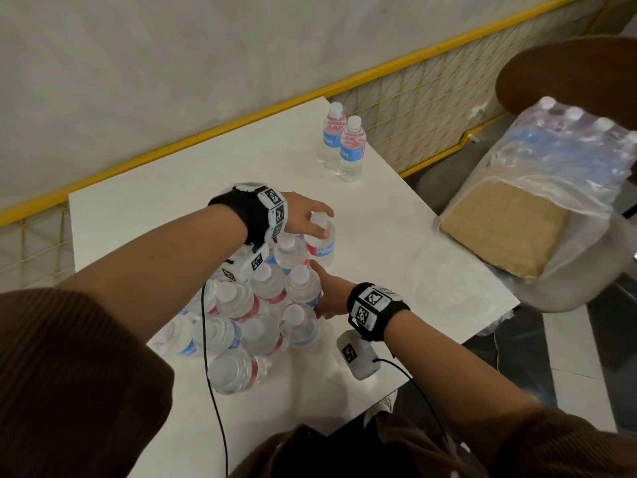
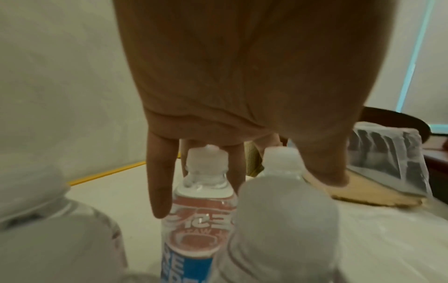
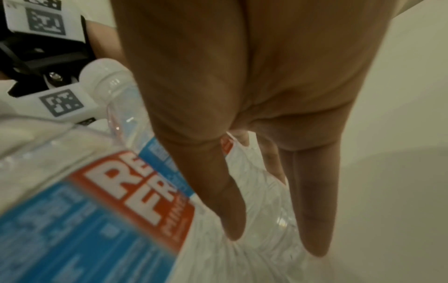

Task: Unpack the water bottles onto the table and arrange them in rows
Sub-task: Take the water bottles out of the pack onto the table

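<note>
We are seeing a cluster of water bottles [image 1: 251, 319] standing packed together near the table's [image 1: 396, 236] near edge, toward its left corner. The far bottle [image 1: 322, 241] is sitting at the cluster's far side; the left hand [image 1: 303, 215] is reaching over its cap, fingers [image 2: 158, 183] hanging down straight beside its neck, thumb on the other side, relaxed, not clearly gripping. The right hand [image 1: 329, 293] is resting against the cluster's right side, fingers [image 3: 230, 206] straight along a bottle, holding nothing. 2 bottles [image 1: 343, 143] are standing side by side, touching, near the table's far right corner. A wrapped pack of bottles [image 1: 551, 174] is lying tilted beyond the right edge.
</note>
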Tool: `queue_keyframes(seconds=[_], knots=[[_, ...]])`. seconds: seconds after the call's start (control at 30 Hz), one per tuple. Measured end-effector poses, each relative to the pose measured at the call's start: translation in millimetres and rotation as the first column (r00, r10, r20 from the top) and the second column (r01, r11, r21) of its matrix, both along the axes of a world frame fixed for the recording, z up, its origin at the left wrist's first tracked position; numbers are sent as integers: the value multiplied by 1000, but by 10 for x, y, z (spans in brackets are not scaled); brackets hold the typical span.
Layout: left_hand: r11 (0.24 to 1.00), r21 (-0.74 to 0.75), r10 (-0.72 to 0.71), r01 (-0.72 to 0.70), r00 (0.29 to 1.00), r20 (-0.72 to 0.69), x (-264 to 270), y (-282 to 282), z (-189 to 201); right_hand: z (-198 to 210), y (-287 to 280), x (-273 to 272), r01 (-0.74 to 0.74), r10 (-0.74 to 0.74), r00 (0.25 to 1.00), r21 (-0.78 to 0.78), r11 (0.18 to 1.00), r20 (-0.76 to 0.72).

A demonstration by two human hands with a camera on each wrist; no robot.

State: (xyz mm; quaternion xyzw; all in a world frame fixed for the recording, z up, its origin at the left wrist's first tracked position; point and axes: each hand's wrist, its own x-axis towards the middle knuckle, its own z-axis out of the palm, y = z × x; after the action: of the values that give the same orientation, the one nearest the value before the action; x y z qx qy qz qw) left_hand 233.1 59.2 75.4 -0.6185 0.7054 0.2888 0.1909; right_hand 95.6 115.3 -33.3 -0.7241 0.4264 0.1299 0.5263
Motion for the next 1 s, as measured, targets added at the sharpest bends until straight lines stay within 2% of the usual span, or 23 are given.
queue_keyframes(seconds=[0.23,0.4,0.6,0.73,0.8,0.93,1.0], knots=[[999,18,-51,51,998,-30,24,51,6,-4,214,-274,47,-54,997,131,990,53],[996,46,-74,76,997,-37,22,81,28,-87,304,-215,4,-9,996,54,999,88],[996,84,0,-2,1000,23,-29,131,46,-108,323,-249,-12,7,995,51,999,97],[997,-36,75,-73,995,63,-293,103,296,-58,104,-573,84,-90,995,120,989,45],[994,-75,87,-83,995,39,-533,99,421,-58,-54,-832,135,-143,989,159,978,37],[999,10,42,-41,999,-18,-1095,62,314,-55,-388,-1465,280,-286,958,181,943,5],[998,68,10,-11,1000,5,-1384,-15,122,-81,-588,-1785,444,-449,893,98,891,33]])
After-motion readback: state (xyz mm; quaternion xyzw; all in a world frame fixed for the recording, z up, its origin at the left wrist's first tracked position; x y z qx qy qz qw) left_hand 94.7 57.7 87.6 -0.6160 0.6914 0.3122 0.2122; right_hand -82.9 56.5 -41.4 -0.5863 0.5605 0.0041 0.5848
